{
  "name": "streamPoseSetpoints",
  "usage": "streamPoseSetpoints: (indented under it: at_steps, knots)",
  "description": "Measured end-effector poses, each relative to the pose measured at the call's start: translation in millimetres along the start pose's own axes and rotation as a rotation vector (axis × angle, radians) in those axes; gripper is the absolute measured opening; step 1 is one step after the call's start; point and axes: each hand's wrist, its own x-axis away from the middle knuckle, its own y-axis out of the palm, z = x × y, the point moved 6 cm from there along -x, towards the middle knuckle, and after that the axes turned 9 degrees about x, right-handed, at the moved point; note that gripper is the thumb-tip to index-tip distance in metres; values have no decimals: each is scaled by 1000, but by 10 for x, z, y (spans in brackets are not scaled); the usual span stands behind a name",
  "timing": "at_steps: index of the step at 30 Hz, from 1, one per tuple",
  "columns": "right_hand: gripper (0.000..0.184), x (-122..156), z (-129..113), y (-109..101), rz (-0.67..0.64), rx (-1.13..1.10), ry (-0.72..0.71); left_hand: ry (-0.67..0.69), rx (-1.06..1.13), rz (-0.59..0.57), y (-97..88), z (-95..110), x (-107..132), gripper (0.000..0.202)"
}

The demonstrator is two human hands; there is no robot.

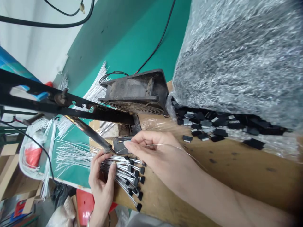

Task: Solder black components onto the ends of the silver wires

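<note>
My left hand is wrapped round a bundle of thin white wires, each ending in a small black connector; the bundle lies across the wooden bench edge. My right hand reaches from the right, fingers pinched together on a single thin wire near the base of a small black press. The press's dark lever arm runs off to the left above the wires.
A pile of loose black connectors spills from a big clear plastic bag at the right. A dusty black fan sits behind the press. More white wires fan out over the green mat.
</note>
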Motion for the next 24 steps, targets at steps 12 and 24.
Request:
streamPoseSetpoints:
  at_steps: [12, 24]
  knots:
    - [20, 5, 61, 1, -61, 38, -159, -21, -18, -2, -14, -5, 8, 16]
    - [20, -1, 58, 2, -59, 22, -155, -18, -18, -3, -10, 15, -2, 15]
